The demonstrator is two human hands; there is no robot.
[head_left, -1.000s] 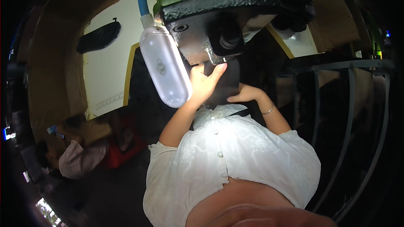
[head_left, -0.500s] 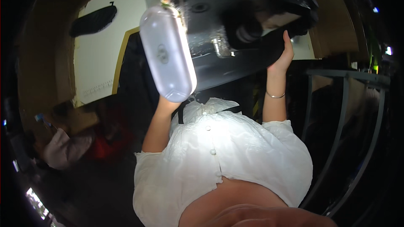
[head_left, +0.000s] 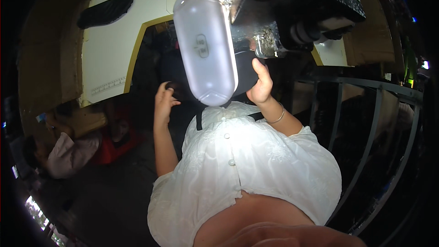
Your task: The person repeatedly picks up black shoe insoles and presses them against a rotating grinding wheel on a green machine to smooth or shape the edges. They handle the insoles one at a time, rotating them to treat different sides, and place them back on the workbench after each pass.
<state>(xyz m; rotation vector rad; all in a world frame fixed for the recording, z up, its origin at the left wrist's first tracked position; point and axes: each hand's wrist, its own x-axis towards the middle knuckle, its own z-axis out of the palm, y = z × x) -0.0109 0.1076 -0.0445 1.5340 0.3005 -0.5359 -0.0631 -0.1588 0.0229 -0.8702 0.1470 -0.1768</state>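
A smooth black piece, whose kind I cannot make out, spans between my hands, its middle hidden behind a pill-shaped, lit white lamp. My right hand grips its right end, thumb up on the surface and fingers underneath. At the left end, the fingers of my left hand curl closed at a dark edge. Just above hangs a large black machine head with a shiny metal part, partly covered by the lamp.
A white tabletop with a yellow-edged cutout and ruler marks carries another black padded-looking piece. Cardboard walls it on the left. At lower left a person sits by a red stool. Grey metal bars stand at right.
My right hand has come left and down toward my body, bringing the black piece lower. My left hand has moved out leftward from behind the lamp. The view has shifted slightly.
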